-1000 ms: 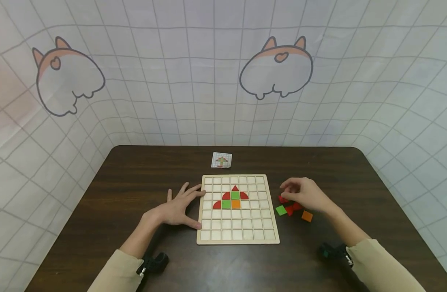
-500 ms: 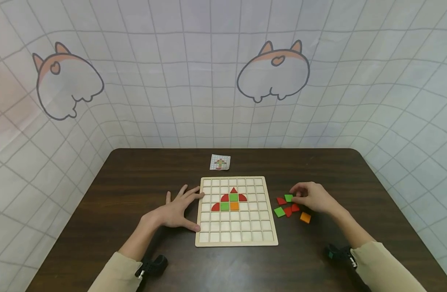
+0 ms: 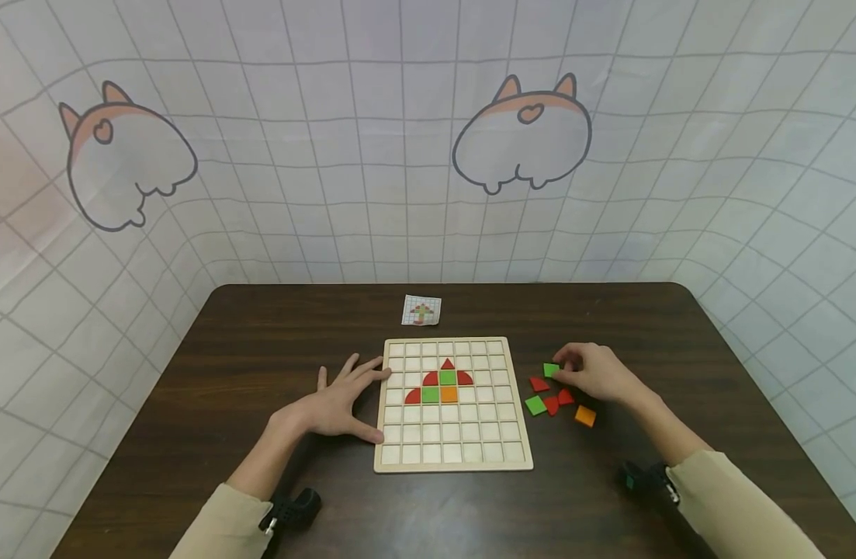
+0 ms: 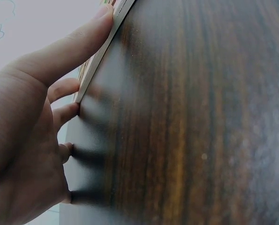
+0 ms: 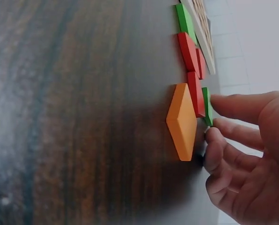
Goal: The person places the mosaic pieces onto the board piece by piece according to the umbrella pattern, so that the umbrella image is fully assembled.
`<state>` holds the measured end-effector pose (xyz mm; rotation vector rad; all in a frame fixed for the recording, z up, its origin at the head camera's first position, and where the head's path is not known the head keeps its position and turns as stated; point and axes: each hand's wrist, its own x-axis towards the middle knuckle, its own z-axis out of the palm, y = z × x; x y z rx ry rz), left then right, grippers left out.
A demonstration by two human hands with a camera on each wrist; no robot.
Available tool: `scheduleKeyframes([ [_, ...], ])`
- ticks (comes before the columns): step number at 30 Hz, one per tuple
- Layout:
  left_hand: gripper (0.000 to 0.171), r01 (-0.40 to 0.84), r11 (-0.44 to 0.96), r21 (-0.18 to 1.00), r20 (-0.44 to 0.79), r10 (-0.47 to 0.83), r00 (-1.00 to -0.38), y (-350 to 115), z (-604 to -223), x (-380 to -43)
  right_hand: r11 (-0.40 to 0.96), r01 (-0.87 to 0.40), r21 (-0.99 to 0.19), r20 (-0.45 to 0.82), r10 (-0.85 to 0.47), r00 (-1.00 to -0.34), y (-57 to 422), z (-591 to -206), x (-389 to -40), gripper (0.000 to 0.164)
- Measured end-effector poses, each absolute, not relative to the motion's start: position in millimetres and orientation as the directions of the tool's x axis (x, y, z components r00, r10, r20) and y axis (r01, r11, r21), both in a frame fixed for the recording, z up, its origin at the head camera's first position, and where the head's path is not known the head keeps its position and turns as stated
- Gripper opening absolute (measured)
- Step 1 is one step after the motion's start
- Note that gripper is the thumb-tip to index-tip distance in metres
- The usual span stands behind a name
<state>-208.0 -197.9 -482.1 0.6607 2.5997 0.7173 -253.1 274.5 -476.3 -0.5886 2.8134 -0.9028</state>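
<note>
My right hand (image 3: 598, 374) pinches a green square tile (image 3: 551, 370) between thumb and finger, low over the table right of the board. In the right wrist view this green tile (image 5: 207, 106) lies between thumb tip and fingertip, with the other fingers curled. My left hand (image 3: 337, 401) spreads its fingers on the table, thumb and a fingertip touching the left edge of the wooden grid board (image 3: 473, 432). Red triangle (image 3: 448, 364), red quarter-round, green and orange tiles sit in the board's upper middle cells. The left wrist view shows the thumb (image 4: 95, 30) against the board's edge.
Beside the board's right edge lie another green square (image 3: 535, 405), an orange square (image 3: 585, 417) and red pieces (image 3: 552, 405). Behind the board lies a small pattern card (image 3: 421, 310). A white gridded cloth (image 3: 428, 194) hangs behind the dark table.
My right hand uncovers a green tile among the loose pieces and shifts it slightly away from me. The left hand stays at the board's edge; the tiles on the board are unchanged.
</note>
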Motion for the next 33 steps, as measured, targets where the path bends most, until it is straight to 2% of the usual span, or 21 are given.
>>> scheduleKeyframes([
  [13, 0.103, 0.345, 0.756, 0.556, -0.21, 0.529, -0.822, -197, -481, -207, 0.767, -0.33, -0.55, 0.02, -0.383, -0.924, 273, -477, -255, 0.021],
  [25, 0.103, 0.343, 0.761, 0.551, -0.21, 0.525, -0.825, -198, -481, -208, 0.738, -0.308, -0.6, 0.03, -0.364, -0.931, 264, -471, -256, 0.024],
  [33, 0.104, 0.345, 0.757, 0.555, -0.21, 0.528, -0.823, -198, -481, -208, 0.673, -0.329, -0.662, 0.049, -0.4, -0.915, 248, -463, -251, 0.024],
])
